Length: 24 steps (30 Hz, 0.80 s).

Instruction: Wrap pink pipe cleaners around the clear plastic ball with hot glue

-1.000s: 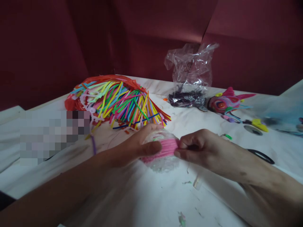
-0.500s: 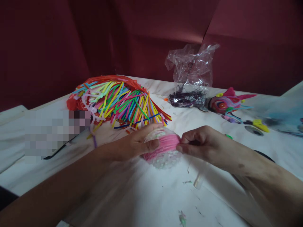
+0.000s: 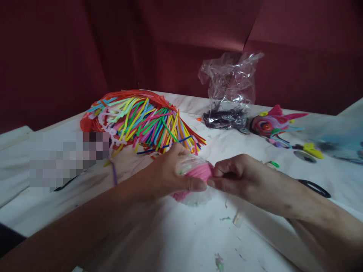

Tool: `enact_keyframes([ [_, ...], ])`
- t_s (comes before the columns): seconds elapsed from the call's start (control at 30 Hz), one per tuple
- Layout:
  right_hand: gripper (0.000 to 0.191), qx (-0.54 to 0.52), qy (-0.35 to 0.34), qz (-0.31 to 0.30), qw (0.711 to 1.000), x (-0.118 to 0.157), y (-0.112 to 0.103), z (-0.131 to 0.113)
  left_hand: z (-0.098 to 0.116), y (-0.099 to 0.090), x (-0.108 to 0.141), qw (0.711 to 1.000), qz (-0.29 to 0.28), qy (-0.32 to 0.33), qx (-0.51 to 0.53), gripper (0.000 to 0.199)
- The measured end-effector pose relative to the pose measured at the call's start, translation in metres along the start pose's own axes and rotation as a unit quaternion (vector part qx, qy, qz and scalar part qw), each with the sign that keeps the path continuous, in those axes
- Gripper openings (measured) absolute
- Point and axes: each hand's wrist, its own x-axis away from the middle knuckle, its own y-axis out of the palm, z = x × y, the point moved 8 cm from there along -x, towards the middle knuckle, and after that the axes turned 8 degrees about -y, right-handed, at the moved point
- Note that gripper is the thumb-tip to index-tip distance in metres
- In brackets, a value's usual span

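Note:
A roundish ball point(image 3: 191, 162) wrapped in clear plastic is held just above the white table, with a pink pipe cleaner point(image 3: 200, 172) wound around its middle in close rows. My left hand point(image 3: 172, 175) grips the ball from the left, its thumb lying across the pink band and its fingers behind, mostly hidden. At the band's right edge, my right hand point(image 3: 235, 175) is closed in a pinch on the pink pipe cleaner; the pinched end itself is hidden by the fingers.
Many coloured pipe cleaners point(image 3: 153, 124) spill from a red bag point(image 3: 133, 93) at back left. A clear plastic bag point(image 3: 231, 83) with dark strands stands behind. To the right are a colourful fish-like figure point(image 3: 268, 122), a tape roll point(image 3: 304, 156) and black scissor handles point(image 3: 314, 188).
My left hand has shifted right around the ball, its thumb sliding across the pink band toward my right hand. The ball has turned slightly. My right hand keeps its pinch, slightly lower.

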Motion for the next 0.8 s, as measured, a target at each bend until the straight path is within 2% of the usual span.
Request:
enact_keyframes([
  [0.07,0.055,0.014,-0.002,0.006,1.0,0.001,0.001,-0.003,0.004,-0.001,0.0,0.998,0.022,-0.003,-0.057,0.073],
  [0.13,0.055,0.022,-0.004,0.008,1.0,0.0,0.002,-0.006,0.012,-0.001,0.0,0.993,0.04,0.036,-0.107,0.08],
  [0.23,0.055,0.015,-0.003,-0.003,1.0,-0.001,0.004,-0.009,0.018,0.002,0.001,0.985,0.034,0.083,-0.148,0.082],
  [0.37,0.055,-0.001,-0.016,-0.035,0.999,0.002,0.004,-0.011,0.014,0.002,0.002,0.984,0.024,0.077,-0.159,0.082],
  [0.57,0.051,-0.012,-0.008,-0.067,0.998,0.012,0.004,0.0,0.013,0.0,0.004,0.985,0.018,0.069,-0.157,0.077],
  [0.8,0.052,-0.012,-0.008,-0.029,0.999,0.004,0.002,0.0,0.009,0.001,0.002,0.986,0.02,0.086,-0.142,0.08],
])
